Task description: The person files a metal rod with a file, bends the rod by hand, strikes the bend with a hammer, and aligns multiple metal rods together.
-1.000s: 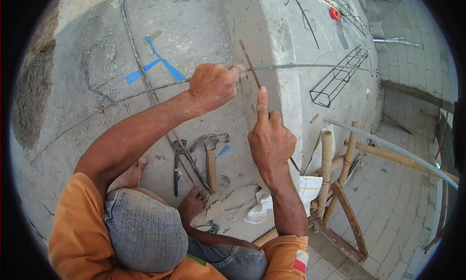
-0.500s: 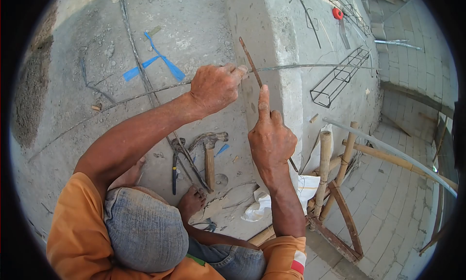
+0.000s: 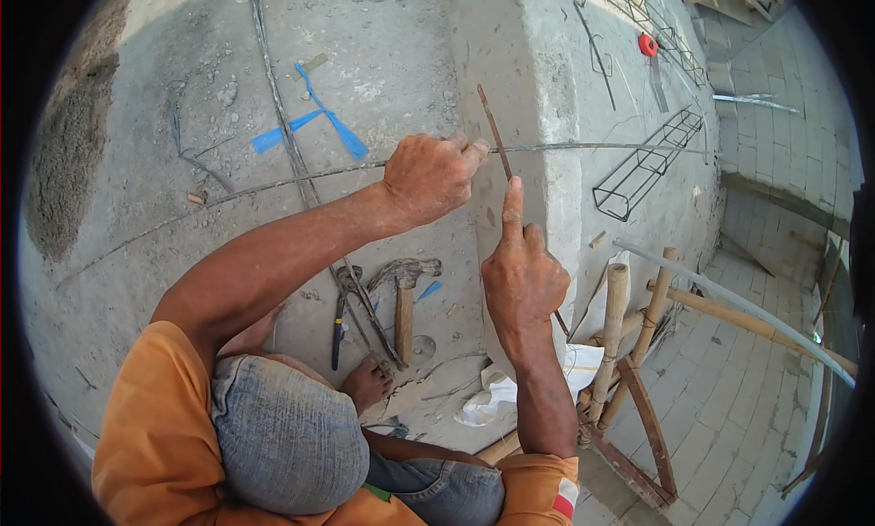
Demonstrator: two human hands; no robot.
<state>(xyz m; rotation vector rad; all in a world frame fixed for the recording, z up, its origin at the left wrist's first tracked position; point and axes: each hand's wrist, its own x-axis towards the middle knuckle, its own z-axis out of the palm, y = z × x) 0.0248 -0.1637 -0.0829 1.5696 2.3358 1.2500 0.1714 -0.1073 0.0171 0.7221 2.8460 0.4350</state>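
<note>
Within the right hand (image 3: 526, 275), part of the rusty rod (image 3: 495, 129) lies hidden.

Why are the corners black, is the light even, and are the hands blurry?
Head view: the dark, rounded border suggests a very wide lens; sunlight brightens the concrete floor at upper left, while the left hand and right hand are in shade and look fairly sharp.

Orange shirt (image 3: 146, 426) — white-and-red patch (image 3: 566, 500) on the right sleeve (image 3: 529, 480), faded blue denim trousers (image 3: 290, 435)
</note>
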